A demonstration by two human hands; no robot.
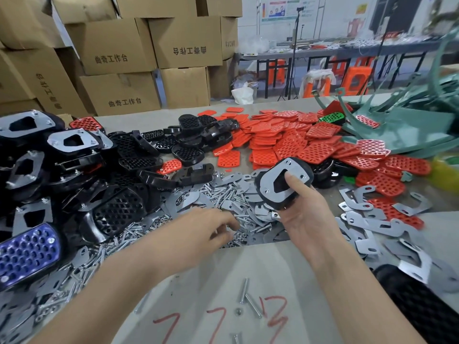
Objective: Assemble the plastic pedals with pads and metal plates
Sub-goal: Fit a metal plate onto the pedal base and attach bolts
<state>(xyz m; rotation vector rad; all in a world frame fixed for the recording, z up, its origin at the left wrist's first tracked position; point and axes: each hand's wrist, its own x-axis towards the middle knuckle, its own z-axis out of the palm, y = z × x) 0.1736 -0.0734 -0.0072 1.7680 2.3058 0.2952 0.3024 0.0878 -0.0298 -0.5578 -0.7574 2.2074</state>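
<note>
My right hand (308,212) grips a black plastic pedal (274,194) with a grey metal plate (283,176) laid on it, and the thumb presses on the plate. My left hand (211,229) hovers over the heap of silver screws (223,194), fingers curled and reaching down into them; whether they pinch a screw I cannot tell. Loose metal plates (367,229) lie to the right. Red pads (293,142) are piled beyond the held pedal. Bare black pedals (188,135) sit at mid table.
Assembled pedals with plates (72,142) are stacked at the left, and one with a blue pad (27,252) lies near the front. Two loose screws (248,296) rest on the grey table by red marks. Cardboard boxes (119,45) stand behind. Green plastic parts (402,120) lie at the right.
</note>
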